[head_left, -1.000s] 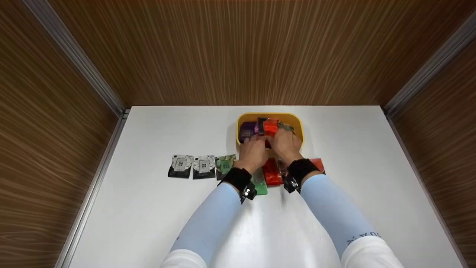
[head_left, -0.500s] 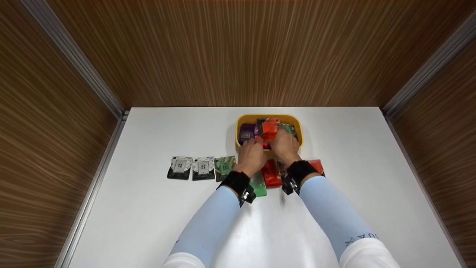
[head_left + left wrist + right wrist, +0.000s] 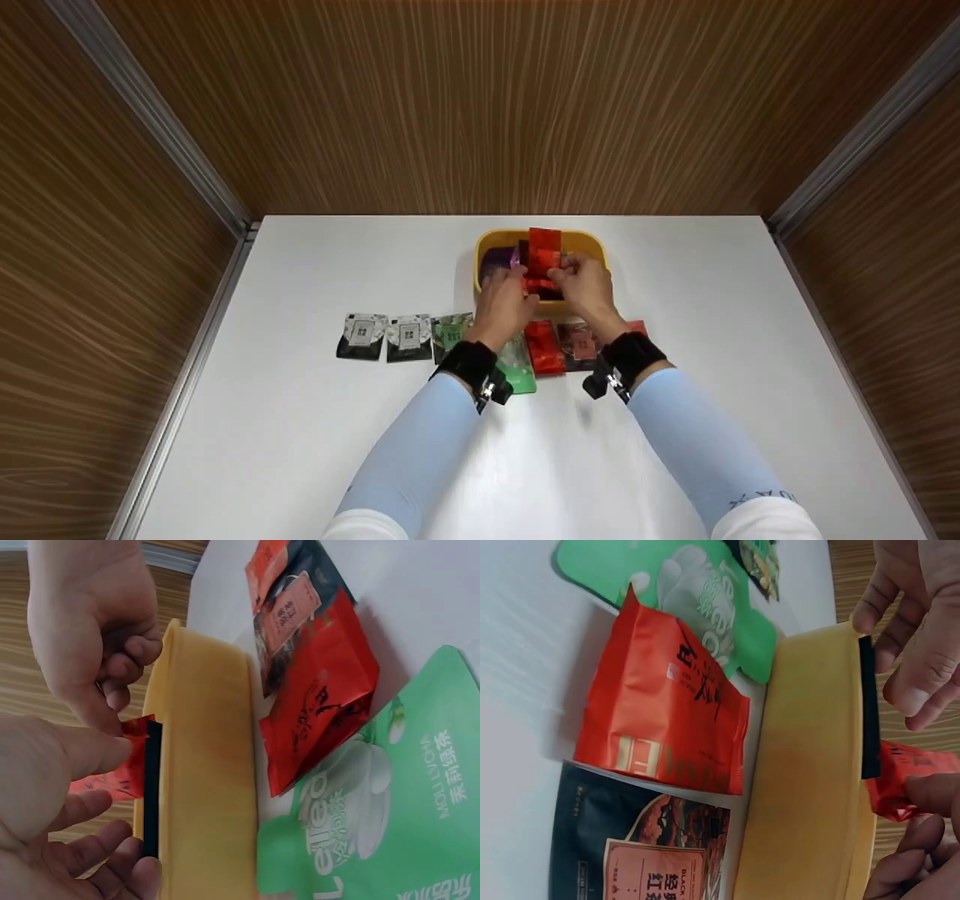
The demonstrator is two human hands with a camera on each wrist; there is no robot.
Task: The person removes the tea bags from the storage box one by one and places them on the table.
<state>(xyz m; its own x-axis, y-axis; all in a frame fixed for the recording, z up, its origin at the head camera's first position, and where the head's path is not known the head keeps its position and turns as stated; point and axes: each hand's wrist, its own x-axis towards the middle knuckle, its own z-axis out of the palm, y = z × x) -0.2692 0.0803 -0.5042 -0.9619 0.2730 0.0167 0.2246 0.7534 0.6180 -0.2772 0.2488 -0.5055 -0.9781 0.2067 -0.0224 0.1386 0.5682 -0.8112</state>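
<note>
A yellow bin [image 3: 480, 255] holds several tea packets, among them a purple one [image 3: 495, 261] at its left. My right hand [image 3: 589, 289] pinches a red tea packet [image 3: 544, 244], raised over the bin; in the right wrist view the thumb presses on this red packet [image 3: 909, 761]. My left hand [image 3: 502, 307] hovers at the bin's front left, fingers loosely spread. From the left wrist view, the left thumb [image 3: 97, 750] lies close to the packet; whether they touch I cannot tell. A dark strip [image 3: 152, 791] shows at the bin's rim.
Before the bin lies a row on the white table [image 3: 300, 435]: two black-and-white packets [image 3: 363, 336], a green-topped packet [image 3: 450, 331], a green pouch [image 3: 517, 371], a red packet [image 3: 545, 349], a dark packet with a pink label [image 3: 579, 346] and another partly hidden red packet. Wood-grain panels [image 3: 480, 112] surround the table.
My right hand has drawn slightly right and now raises the red packet upright from among the others. My left hand has shifted a little left.
</note>
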